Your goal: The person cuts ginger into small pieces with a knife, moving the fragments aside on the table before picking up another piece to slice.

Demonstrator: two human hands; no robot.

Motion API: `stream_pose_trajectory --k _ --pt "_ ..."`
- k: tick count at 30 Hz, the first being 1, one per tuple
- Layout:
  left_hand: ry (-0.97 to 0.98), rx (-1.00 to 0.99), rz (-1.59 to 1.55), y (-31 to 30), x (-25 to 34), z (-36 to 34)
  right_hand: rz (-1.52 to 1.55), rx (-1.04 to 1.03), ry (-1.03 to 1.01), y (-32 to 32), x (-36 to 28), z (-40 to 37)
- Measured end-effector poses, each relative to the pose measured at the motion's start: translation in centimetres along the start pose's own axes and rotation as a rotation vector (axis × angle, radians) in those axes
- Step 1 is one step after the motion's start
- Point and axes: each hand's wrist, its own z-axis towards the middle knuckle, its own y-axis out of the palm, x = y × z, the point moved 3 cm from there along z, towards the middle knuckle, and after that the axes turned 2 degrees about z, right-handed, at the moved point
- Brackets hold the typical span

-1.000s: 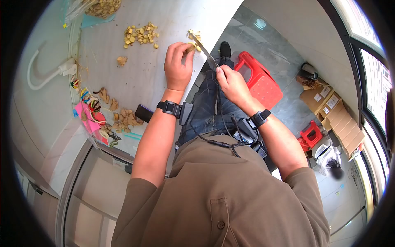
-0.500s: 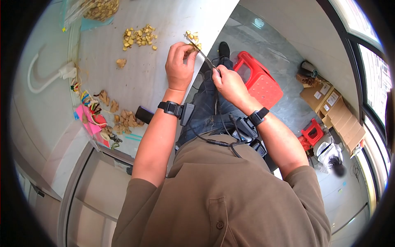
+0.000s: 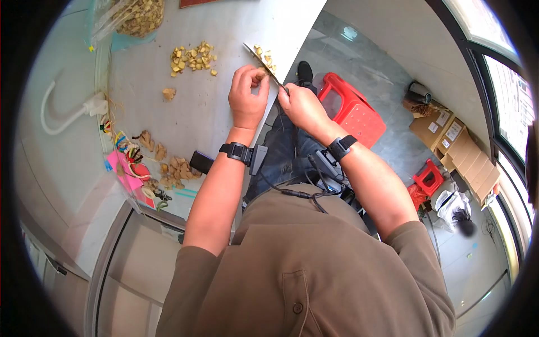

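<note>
My right hand (image 3: 305,112) is closed round the handle of a knife (image 3: 263,63), whose blade slants up and left over the table's edge. Close to the blade, the fingers of my left hand (image 3: 248,98) are curled in a pinch on a small yellowish root piece (image 3: 261,71), mostly hidden by the fingers. Just beyond the blade lie a few cut root pieces (image 3: 268,58). Further left on the table (image 3: 208,118) is a loose pile of chopped root pieces (image 3: 192,58), with one browner lump (image 3: 169,94) apart from it.
A clear bag (image 3: 137,19) of similar pieces sits at the table's far left. Brown scraps (image 3: 178,171), a phone (image 3: 201,162) and coloured cords (image 3: 130,154) lie nearer me. A red stool (image 3: 359,115) stands on the floor to the right, with cardboard boxes (image 3: 455,140) beyond.
The knife has moved up and left, so more of its blade shows past my left fingers. My right hand has shifted slightly left. A reddish-brown edge has come into view at the top.
</note>
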Motion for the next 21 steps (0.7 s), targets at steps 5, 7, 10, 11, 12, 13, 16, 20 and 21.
stream_pose_trajectory --k 5,7,10,11,12,13,16,20,21 --pt "0.022 0.006 0.002 -0.6 -0.4 -0.3 0.023 -0.022 0.053 -0.1 0.2 -0.9" --pt "0.032 -0.006 0.003 -0.9 -0.5 -0.4 0.034 -0.023 0.058 0.0 0.5 -1.0" --pt "0.059 0.001 0.031 -0.8 -0.5 -0.3 0.048 -0.018 0.067 -0.2 1.0 -1.2" --pt "0.073 0.013 0.059 -0.8 -0.5 -0.3 0.056 -0.015 0.078 -0.3 1.1 -1.5" --pt "0.072 0.013 0.059 -0.8 -0.5 -0.3 0.056 -0.016 0.078 -0.4 1.2 -1.8" --pt "0.095 0.011 0.077 -0.8 -0.5 -0.3 0.058 -0.016 0.077 -0.4 1.2 -2.2" --pt "0.130 0.014 0.110 -0.9 -0.6 -0.3 0.057 -0.026 0.079 -0.6 1.2 -3.1" --pt "0.139 0.015 0.101 -0.7 -0.7 -0.1 0.021 -0.014 0.068 -0.8 1.3 -3.1" --pt "0.140 0.015 0.100 -0.7 -0.6 -0.2 0.020 -0.013 0.069 -0.8 1.2 -3.2"
